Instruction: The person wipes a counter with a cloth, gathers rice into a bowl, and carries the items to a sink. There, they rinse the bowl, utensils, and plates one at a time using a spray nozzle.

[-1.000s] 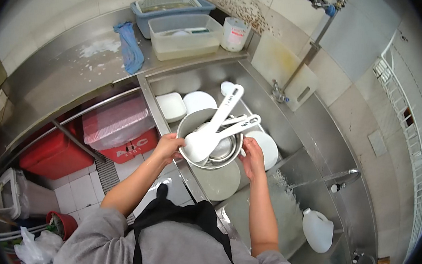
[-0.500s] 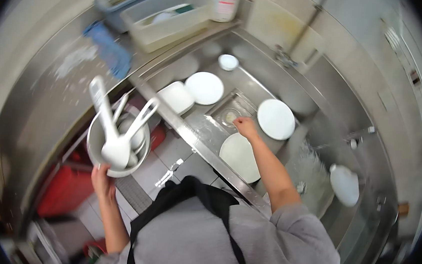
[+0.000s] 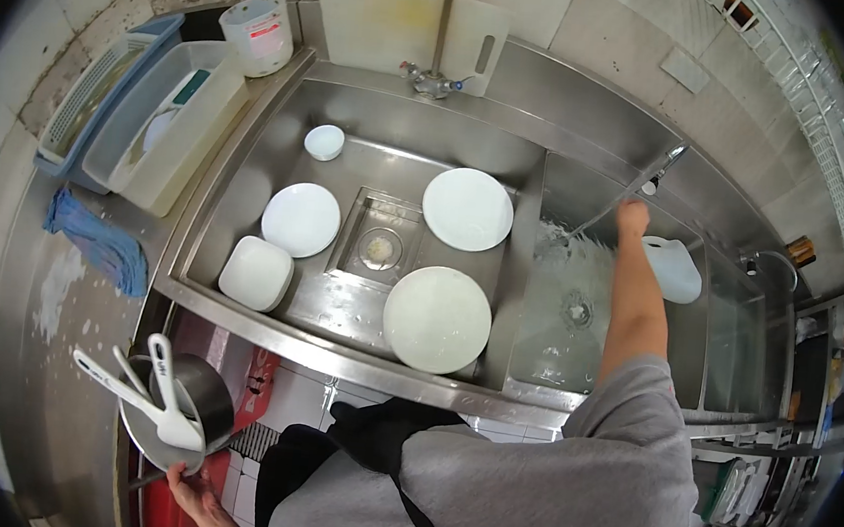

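My left hand (image 3: 189, 489) at lower left grips the rim of a metal pot (image 3: 215, 396), tilted beside the sink's front edge. White plastic rice paddles (image 3: 181, 429) and another handled utensil lean in the pot. My right hand (image 3: 632, 218) is stretched over the middle basin, just below the spout and knob of a tap (image 3: 666, 169). Its fingers are curled closed; whether anything is in them is hidden. A water stream (image 3: 602, 219) runs beside that hand into the pooled water. Near my right forearm sits a white plastic jug (image 3: 672, 270).
The left basin (image 3: 335, 336) holds round plates (image 3: 467, 210), a squarish dish (image 3: 256, 274) and a small bowl (image 3: 324, 143). A blue cloth (image 3: 98, 240) and plastic tubs (image 3: 167, 136) are on the left counter. A cutting board (image 3: 393, 25) leans behind the mixer tap (image 3: 433, 82).
My right hand has moved from above the left basin's drain to the running tap over the middle basin. My left hand and the pot are lower in view; the view has turned right.
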### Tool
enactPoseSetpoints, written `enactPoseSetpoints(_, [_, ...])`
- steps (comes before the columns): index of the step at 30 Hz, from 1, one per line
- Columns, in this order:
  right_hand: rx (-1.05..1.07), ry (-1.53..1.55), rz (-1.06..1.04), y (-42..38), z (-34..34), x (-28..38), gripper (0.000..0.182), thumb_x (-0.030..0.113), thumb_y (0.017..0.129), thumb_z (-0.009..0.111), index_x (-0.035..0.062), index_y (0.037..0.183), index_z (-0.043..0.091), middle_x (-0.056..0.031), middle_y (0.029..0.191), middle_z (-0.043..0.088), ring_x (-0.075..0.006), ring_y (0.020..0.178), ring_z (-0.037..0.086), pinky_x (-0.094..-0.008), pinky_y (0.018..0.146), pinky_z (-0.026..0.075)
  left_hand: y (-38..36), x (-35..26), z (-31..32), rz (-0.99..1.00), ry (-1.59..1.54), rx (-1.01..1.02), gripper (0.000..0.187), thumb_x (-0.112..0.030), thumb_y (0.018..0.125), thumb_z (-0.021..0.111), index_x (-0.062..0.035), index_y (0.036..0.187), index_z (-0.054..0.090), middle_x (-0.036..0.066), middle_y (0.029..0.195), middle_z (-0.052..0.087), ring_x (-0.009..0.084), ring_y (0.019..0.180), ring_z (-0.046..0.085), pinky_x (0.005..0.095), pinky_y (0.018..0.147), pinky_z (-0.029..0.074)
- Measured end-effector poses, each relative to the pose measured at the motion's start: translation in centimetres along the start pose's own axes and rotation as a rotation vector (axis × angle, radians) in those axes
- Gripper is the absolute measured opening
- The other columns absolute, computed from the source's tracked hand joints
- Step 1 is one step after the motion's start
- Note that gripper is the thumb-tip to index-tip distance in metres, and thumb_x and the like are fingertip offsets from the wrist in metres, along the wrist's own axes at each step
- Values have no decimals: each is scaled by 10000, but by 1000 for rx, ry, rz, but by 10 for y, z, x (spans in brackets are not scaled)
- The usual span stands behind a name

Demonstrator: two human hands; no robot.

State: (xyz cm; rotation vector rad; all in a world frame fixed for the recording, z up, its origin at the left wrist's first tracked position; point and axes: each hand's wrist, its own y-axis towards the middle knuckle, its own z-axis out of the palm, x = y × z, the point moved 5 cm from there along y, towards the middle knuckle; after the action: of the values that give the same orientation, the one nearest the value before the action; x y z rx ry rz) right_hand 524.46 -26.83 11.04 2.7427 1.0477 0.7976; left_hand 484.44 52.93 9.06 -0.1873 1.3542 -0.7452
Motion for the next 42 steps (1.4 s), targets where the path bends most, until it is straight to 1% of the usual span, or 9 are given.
enactPoseSetpoints(12, [3,-547,-214,251,127,-148,276,253,822,393,57,847,586,-121,806,603,-252,742,593,-397,641,471,-72,22,70,55,-169,-59,421,-44,612,526,-32,1028,462,91,950,542,271,894,506,433,791,429])
enactPoseSetpoints(14, [313,1168,616,209,132,-175,332,296,843,364,23,967,505,-131,889,574,-249,791,572,-387,678,458,-91,24,86,52,-151,-108,423,-43,613,512,-8,1030,451,106,959,533,278,892,504,449,807,425])
enactPoseSetpoints(17, [489,1155,659,162,98,-133,398,328,845,370,5,1074,409,-145,926,536,-254,850,541,-369,723,440,-99,28,88,41,-152,-123,418,-40,621,505,3,1033,448,115,967,534,278,893,515,448,799,437])
enactPoseSetpoints(19, [-320,600,741,100,27,-86,389,284,814,476,0,1072,415,-143,949,514,-241,869,527,-345,725,441,-107,30,93,71,-150,-67,406,-39,631,498,10,1031,446,125,976,534,273,888,529,445,769,460])
enactPoseSetpoints(21, [-538,1028,97,54,9,-24,289,144,775,545,-8,1010,473,-138,966,513,-227,865,521,-327,743,439,-109,34,85,62,-157,-82,401,-39,636,496,13,1030,446,128,977,535,272,882,535,446,756,468])
enactPoseSetpoints(23, [-387,805,-535,-18,4,60,211,24,754,536,-15,959,510,-131,974,510,-199,862,517,-302,738,440,-116,29,83,95,-143,-87,390,-41,644,492,16,1027,447,132,976,535,267,882,537,437,733,484])
enactPoseSetpoints(29, [1312,405,-929,-269,195,194,172,129,748,520,52,879,601,-100,890,595,-198,815,569,-285,732,432,-131,35,49,111,-172,-151,421,-28,652,489,19,1062,409,127,1044,491,257,914,520,386,741,479])
enactPoseSetpoints(34, [1118,-55,-1329,-377,314,182,205,129,685,491,96,839,623,-144,857,584,-316,798,552,-339,746,438,-143,52,21,44,-203,-282,390,-15,652,488,18,1036,424,113,1004,505,244,898,522,369,741,467])
enactPoseSetpoints(42, [1018,-646,-1291,-402,340,198,321,266,719,518,120,1001,568,-117,1018,550,-303,971,500,-378,820,400,-150,76,-16,-22,-265,-449,380,-13,657,487,-8,1031,419,113,1022,497,247,903,526,377,752,474])
